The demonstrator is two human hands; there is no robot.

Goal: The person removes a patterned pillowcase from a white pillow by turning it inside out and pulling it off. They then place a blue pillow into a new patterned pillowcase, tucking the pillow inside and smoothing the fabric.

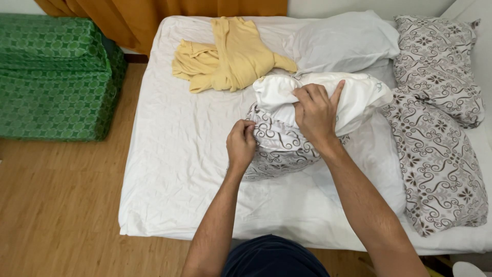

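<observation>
Head view — left hand [241,143] pinching patterned pillowcase [279,149], right hand [316,114] — fingers clenched on white pillow [359,95].

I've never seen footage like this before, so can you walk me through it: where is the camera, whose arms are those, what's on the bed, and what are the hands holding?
There is one picture, taken by a camera worn on a person's head and looking down, so the two bare arms coming up from the bottom edge are that person's own. No machine is involved.

They stand at the edge of a bed covered with a white sheet. The left hand pinches the edge of a patterned pillowcase, grey swirls on white. The right hand grips the white pillow that sits partly inside that case.

Also on the bed: a crumpled yellow garment, a plain white pillow near the head, and two more patterned pillows on the right. Beside the bed, on the wooden floor, stands a green patterned block, perhaps a folded mattress.
</observation>
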